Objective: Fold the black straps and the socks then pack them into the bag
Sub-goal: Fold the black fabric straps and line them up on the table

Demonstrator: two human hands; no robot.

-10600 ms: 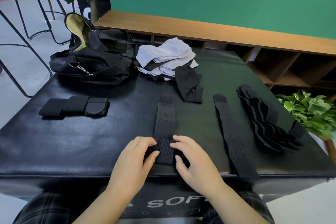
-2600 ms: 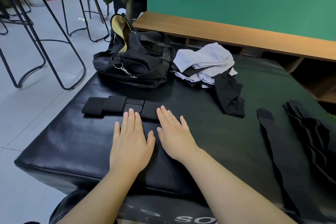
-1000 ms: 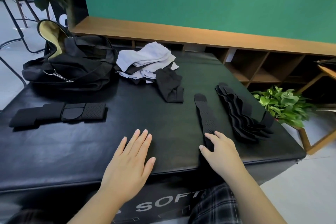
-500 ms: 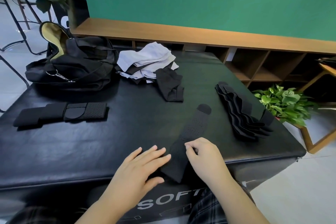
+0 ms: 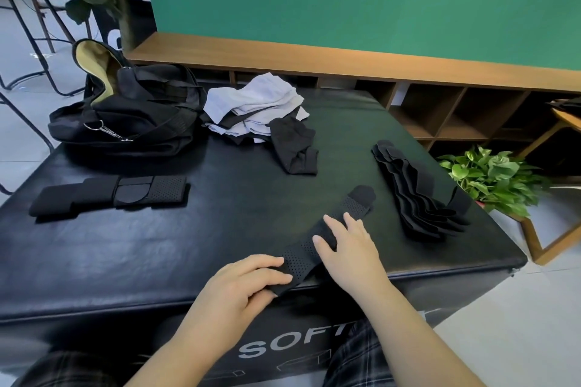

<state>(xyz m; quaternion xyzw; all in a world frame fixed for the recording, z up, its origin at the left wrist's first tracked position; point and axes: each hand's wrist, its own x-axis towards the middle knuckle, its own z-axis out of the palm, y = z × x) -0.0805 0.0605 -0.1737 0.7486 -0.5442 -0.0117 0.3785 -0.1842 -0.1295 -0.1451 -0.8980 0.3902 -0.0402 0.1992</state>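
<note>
A perforated black strap [image 5: 356,205] lies slanted on the black padded table [image 5: 132,248], near the front edge. My left hand [image 5: 248,283] pinches its near end. My right hand [image 5: 349,248] presses flat on its middle with straight fingers. Folded black straps [image 5: 110,195] sit in a row at the left. A fanned pile of unfolded straps [image 5: 408,195] lies at the right. White socks [image 5: 254,104] are heaped at the back, and a black sock [image 5: 295,148] lies in front of them. The black bag [image 5: 125,116] stands open at the back left.
A potted green plant [image 5: 493,176] stands just off the table's right edge. A wooden shelf unit [image 5: 440,122] runs behind the table under a green wall. Metal stool legs [image 5: 31,41] and a tree trunk [image 5: 125,9] are at the back left.
The single strap was pulled from the right toward the front centre and now lies slanted. My left hand took its near end, and my right hand slid up to its middle.
</note>
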